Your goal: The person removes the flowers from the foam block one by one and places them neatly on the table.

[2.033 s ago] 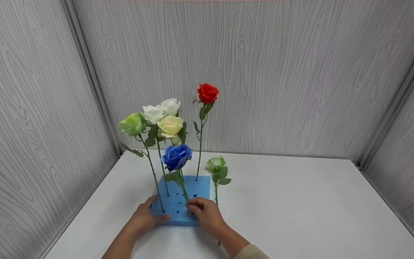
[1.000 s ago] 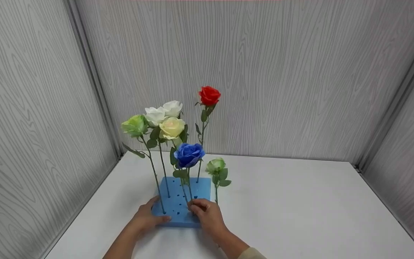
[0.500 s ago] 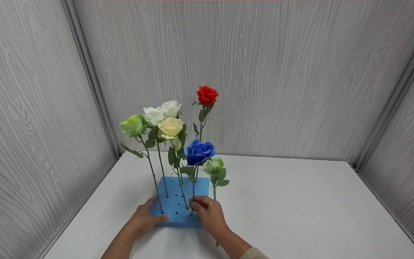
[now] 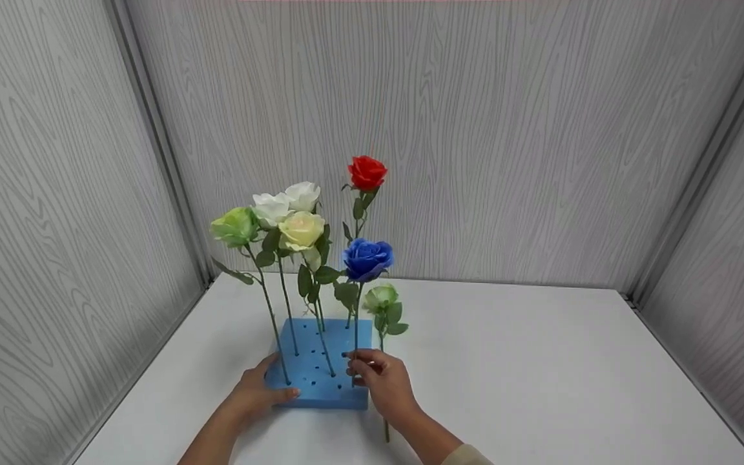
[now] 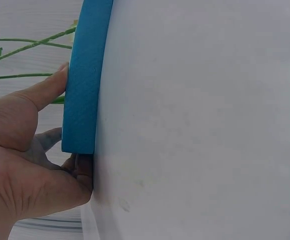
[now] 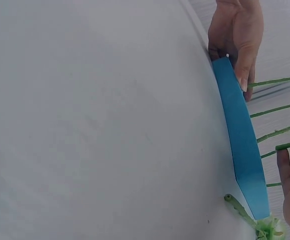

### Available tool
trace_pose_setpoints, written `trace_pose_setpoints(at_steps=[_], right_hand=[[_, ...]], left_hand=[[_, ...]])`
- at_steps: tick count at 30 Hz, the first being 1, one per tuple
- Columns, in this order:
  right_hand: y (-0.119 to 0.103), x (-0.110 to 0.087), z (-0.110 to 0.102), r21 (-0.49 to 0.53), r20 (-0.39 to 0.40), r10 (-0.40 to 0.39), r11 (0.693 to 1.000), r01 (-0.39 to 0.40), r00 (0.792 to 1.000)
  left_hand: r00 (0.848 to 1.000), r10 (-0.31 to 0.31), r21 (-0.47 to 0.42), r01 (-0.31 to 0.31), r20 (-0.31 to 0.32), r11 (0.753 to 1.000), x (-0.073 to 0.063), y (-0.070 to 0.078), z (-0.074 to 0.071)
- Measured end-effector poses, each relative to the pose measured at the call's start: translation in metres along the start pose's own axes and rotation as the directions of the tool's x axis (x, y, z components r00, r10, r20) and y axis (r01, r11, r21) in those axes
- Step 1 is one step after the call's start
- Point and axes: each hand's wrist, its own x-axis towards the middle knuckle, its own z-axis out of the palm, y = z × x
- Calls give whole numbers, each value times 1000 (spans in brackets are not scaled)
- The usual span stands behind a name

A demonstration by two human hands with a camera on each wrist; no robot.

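Hands: left hand (image 4: 252, 392) spread wide, clasping blue block (image 4: 323, 399); right hand (image 4: 390, 382) pinching blue rose (image 4: 368, 259) near-upright, stem tip above block.

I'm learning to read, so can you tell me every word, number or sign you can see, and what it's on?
There are none: no words, labels, brands, numbers or signs show on the flat blue block with holes, the white tabletop, the grey wood-grain wall panels, or the green-stemmed blue rose.

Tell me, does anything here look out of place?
One pale green rose lies on the table beside the blue block, which looks odd because other roses stand planted in it. No obvious damage shows.
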Motion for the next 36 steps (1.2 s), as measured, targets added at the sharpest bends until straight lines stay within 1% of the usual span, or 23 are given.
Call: trace_pose_setpoints(at_steps=[8, 14, 17, 22, 26, 31, 36], right_hand=[[-4, -3, -9, 15, 10, -3, 1000, 2, 1000], [-2, -4, -17, 22, 20, 5, 1000, -5, 1000], [2, -5, -21, 18, 25, 0, 1000, 0, 1000], [6, -6, -29, -15, 25, -9, 1000, 9, 1000], [7, -8, -34, -46, 16, 0, 999, 1, 1000], [7, -11, -41, -47, 5, 14, 999, -14, 1000], [7, -12, -47, -64, -13, 30, 997, -31, 999]], left_hand=[[1000, -14, -27, 14, 9, 1000, 2, 0, 0], [1000, -7, -25, 7, 8, 1000, 3, -2, 0], [1000, 0, -13, 0, -5, 1000, 4, -3, 1], [1000, 5, 6, -4, -22, 1000, 4, -2, 2], [1000, 5, 5, -5, -16, 1000, 4, -1, 2], [1000, 9, 5, -9, -12, 1000, 4, -2, 1], [1000, -8, 4, 8, -4, 1000, 4, -2, 1]])
